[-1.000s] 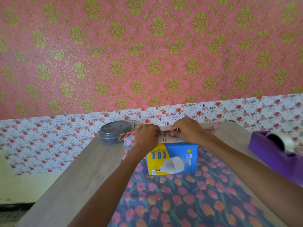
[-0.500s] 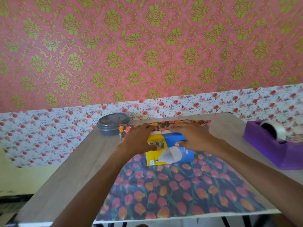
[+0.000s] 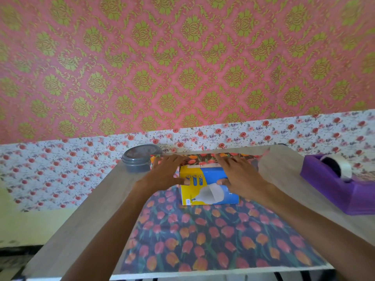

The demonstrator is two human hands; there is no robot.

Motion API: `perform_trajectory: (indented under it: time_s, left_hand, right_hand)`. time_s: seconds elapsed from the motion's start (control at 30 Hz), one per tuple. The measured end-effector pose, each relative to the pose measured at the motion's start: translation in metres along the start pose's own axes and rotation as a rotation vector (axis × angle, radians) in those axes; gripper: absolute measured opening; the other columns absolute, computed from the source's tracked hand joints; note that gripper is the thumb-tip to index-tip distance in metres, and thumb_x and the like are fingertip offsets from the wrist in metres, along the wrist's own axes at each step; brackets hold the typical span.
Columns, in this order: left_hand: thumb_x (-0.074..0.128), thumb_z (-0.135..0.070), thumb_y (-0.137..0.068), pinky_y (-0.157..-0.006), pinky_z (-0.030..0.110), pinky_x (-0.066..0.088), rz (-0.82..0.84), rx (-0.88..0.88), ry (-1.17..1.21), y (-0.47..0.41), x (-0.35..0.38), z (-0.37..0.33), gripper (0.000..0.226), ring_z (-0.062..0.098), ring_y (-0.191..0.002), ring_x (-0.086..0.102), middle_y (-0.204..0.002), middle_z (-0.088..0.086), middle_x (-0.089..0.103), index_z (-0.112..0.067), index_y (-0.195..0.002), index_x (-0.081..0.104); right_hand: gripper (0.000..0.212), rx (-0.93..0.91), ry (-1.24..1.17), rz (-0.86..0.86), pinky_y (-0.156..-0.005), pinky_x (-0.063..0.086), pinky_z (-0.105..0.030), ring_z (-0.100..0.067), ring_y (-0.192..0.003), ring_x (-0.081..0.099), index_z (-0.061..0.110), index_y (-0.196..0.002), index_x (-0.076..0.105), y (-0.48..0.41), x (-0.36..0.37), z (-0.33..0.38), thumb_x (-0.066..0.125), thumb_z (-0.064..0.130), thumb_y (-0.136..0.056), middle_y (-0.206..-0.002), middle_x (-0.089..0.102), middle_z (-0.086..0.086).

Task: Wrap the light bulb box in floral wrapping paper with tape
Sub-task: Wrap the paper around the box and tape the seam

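Note:
The blue and yellow light bulb box [image 3: 205, 188] stands on the dark floral wrapping paper [image 3: 213, 238], which is spread over the table. The paper's far edge is folded up over the box's top. My left hand [image 3: 169, 172] lies flat on the box's top left, fingers spread on the folded paper, thumb on the front face. My right hand [image 3: 238, 175] presses flat on the top right in the same way. A purple tape dispenser [image 3: 336, 184] with a white tape roll sits at the right.
A grey lidded round container [image 3: 140, 159] stands at the table's far left corner, just beside my left hand. The wooden table [image 3: 81, 220] ends close below, at the paper's near edge. A patterned wall rises right behind the table.
My hands went from pinching the paper's far edge above the box to lying flat on the box top. The view has tilted down, so the table's near edge shows.

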State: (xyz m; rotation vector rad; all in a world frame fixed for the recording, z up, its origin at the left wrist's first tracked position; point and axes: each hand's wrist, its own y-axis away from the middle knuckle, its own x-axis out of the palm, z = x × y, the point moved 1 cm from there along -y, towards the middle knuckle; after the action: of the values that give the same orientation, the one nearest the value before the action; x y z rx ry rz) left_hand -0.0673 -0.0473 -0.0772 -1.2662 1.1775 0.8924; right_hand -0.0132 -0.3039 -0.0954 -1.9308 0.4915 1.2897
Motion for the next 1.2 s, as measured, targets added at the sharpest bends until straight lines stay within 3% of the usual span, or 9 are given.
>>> perform_trajectory:
  time_s: [0.13, 0.3, 0.47, 0.6, 0.73, 0.9, 1.03, 1.1, 1.2]
  left_hand:
    - [0.069, -0.036, -0.088, -0.108, 0.041, 0.024, -0.099, 0.070, -0.277, -0.007, -0.002, 0.016, 0.069, 0.019, -0.137, 0.038, -0.148, -0.007, 0.041, -0.033, -0.148, 0.036]
    - [0.093, -0.029, -0.057, -0.093, 0.048, 0.048, -0.320, -0.036, -0.458, -0.014, 0.002, 0.019, 0.074, 0.030, -0.111, 0.061, -0.120, 0.005, 0.064, -0.020, -0.124, 0.061]
    - [0.083, 0.008, -0.054, -0.059, 0.037, 0.054, -0.282, -0.073, -0.574, -0.024, 0.000, 0.014, 0.048, 0.027, -0.073, 0.066, -0.085, 0.006, 0.065, -0.012, -0.094, 0.066]
    - [0.085, 0.006, -0.051, -0.043, 0.031, 0.049, -0.252, -0.164, -0.662, -0.029, -0.021, 0.042, 0.049, 0.025, -0.065, 0.067, -0.087, 0.007, 0.065, -0.009, -0.094, 0.068]
    - [0.069, -0.004, -0.082, -0.066, 0.035, 0.051, -0.141, -0.286, -0.606, -0.019, -0.035, 0.050, 0.042, 0.027, -0.090, 0.069, -0.115, 0.009, 0.059, -0.008, -0.121, 0.056]
    - [0.061, -0.012, -0.091, -0.090, 0.038, 0.045, -0.287, -0.599, -0.486, -0.016, -0.030, 0.039, 0.041, 0.028, -0.117, 0.055, -0.132, 0.008, 0.050, -0.012, -0.131, 0.049]
    - [0.054, 0.005, -0.082, -0.094, 0.040, 0.045, -0.473, -0.155, -0.254, -0.032, -0.035, -0.003, 0.049, 0.026, -0.113, 0.056, -0.128, 0.005, 0.058, -0.016, -0.126, 0.057]
    - [0.052, -0.004, -0.089, -0.094, 0.042, 0.046, -0.303, -0.019, -0.138, -0.042, -0.028, -0.025, 0.047, 0.026, -0.117, 0.056, -0.131, 0.004, 0.057, -0.019, -0.133, 0.053]
    - [0.036, -0.030, -0.103, -0.093, 0.043, 0.047, -0.029, -0.050, -0.016, -0.057, -0.013, -0.027, 0.034, 0.032, -0.118, 0.055, -0.127, 0.010, 0.057, -0.015, -0.129, 0.054]
  right_hand:
    - [0.083, -0.024, 0.054, 0.048, -0.107, 0.036, -0.042, -0.031, -0.127, 0.039, 0.020, -0.151, 0.024, -0.009, -0.001, 0.001, 0.050, 0.068, -0.088, -0.145, 0.039, -0.006]
    - [0.080, -0.012, 0.041, 0.018, -0.108, 0.035, -0.041, -0.030, -0.129, 0.038, 0.023, -0.150, 0.027, -0.012, -0.002, 0.001, 0.050, 0.068, -0.087, -0.145, 0.041, -0.003]
    - [0.080, -0.007, 0.021, -0.005, -0.109, 0.035, -0.041, -0.029, -0.129, 0.039, 0.022, -0.150, 0.031, -0.009, -0.001, 0.000, 0.052, 0.067, -0.087, -0.145, 0.043, -0.001]
    - [0.081, 0.000, 0.015, -0.020, -0.110, 0.034, -0.040, -0.029, -0.130, 0.039, 0.022, -0.150, 0.032, -0.009, 0.002, -0.002, 0.051, 0.068, -0.086, -0.146, 0.044, 0.000]
    - [0.081, -0.003, -0.013, -0.041, -0.111, 0.033, -0.040, -0.029, -0.132, 0.038, 0.023, -0.151, 0.033, -0.010, 0.007, -0.004, 0.054, 0.067, -0.086, -0.148, 0.044, -0.001]
    - [0.082, 0.002, -0.024, -0.026, -0.110, 0.035, -0.042, -0.030, -0.131, 0.042, 0.021, -0.149, 0.038, -0.012, 0.008, -0.005, 0.057, 0.067, -0.084, -0.146, 0.048, -0.002]
    - [0.078, -0.012, -0.026, -0.060, -0.100, 0.043, -0.043, -0.030, -0.118, 0.051, 0.021, -0.141, 0.050, -0.012, 0.010, -0.007, 0.062, 0.067, -0.080, -0.134, 0.058, -0.002]
    - [0.076, -0.017, -0.030, -0.081, -0.095, 0.046, -0.044, -0.030, -0.113, 0.053, 0.020, -0.138, 0.054, -0.012, 0.010, -0.008, 0.065, 0.067, -0.078, -0.128, 0.061, -0.003]
    - [0.076, -0.027, -0.033, -0.086, -0.095, 0.046, -0.045, -0.032, -0.113, 0.053, 0.020, -0.138, 0.053, -0.013, 0.008, -0.007, 0.063, 0.067, -0.079, -0.128, 0.060, -0.004]
